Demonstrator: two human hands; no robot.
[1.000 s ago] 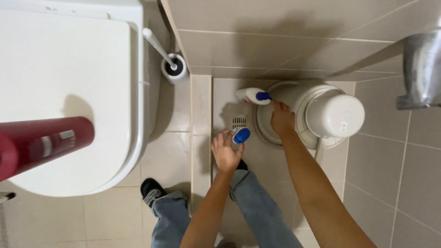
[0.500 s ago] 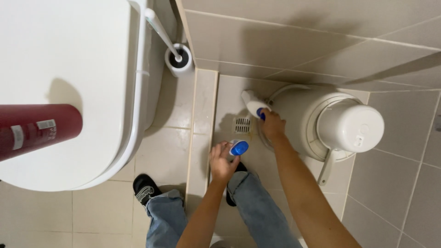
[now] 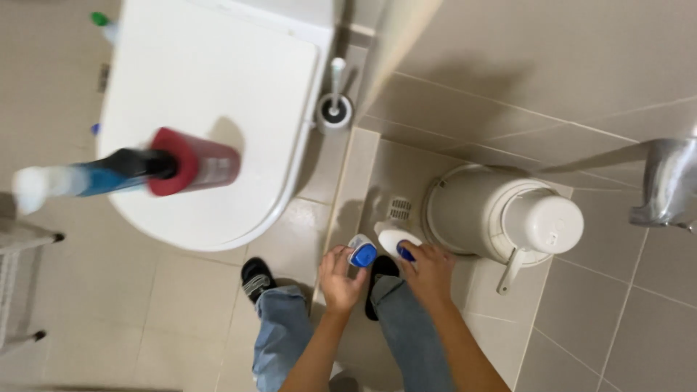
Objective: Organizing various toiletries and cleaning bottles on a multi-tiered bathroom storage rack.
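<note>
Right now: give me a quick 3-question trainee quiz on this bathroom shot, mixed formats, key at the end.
1. True or false: the toilet lid is down.
2. What does the left hand hold? A) blue cap B) sponge C) brush
3. Fill in: the right hand grips a white ___ with a blue neck.

Key: 1 true; 2 A; 3 bottle.

My right hand (image 3: 430, 270) covers the neck of the white bottle (image 3: 396, 242), so I can't tell how much of it I grip. The spray bottle (image 3: 109, 174) at nine o'clock is blurred, its nozzle smeared. At three o'clock, a metal fixture (image 3: 664, 190) runs off the edge.
</note>
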